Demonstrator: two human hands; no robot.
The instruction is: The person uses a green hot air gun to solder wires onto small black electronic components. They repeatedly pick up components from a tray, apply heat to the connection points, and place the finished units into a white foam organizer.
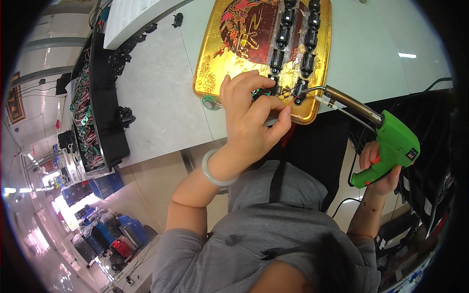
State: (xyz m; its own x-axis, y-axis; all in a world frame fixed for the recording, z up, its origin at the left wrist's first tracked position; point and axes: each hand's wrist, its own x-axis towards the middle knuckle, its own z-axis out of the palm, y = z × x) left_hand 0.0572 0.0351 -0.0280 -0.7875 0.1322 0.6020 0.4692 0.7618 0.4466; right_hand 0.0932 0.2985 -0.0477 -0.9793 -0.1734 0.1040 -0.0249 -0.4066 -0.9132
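My right hand (378, 168) is closed round the grip of a green soldering gun (398, 141), a finger near its red trigger. The gun's metal barrel and thin tip point left, to a small black component (301, 92) in the right row on a gold tray (202, 73). My left hand (251, 115) is over the tray's near edge, thumb and forefinger pinching a thin red wire (294, 101) beside that component. Part of a small green circuit board (261, 93) shows beneath its fingers. The exact contact at the tip is too small to tell.
Two rows of black components, such as one at the left (277, 61), run along the tray. A round green-rimmed piece (211, 102) lies at its left corner. Further left stand a black bin (110, 122) of wired green boards and a white foam block (139, 19). Loose black parts (127, 116) lie nearby.
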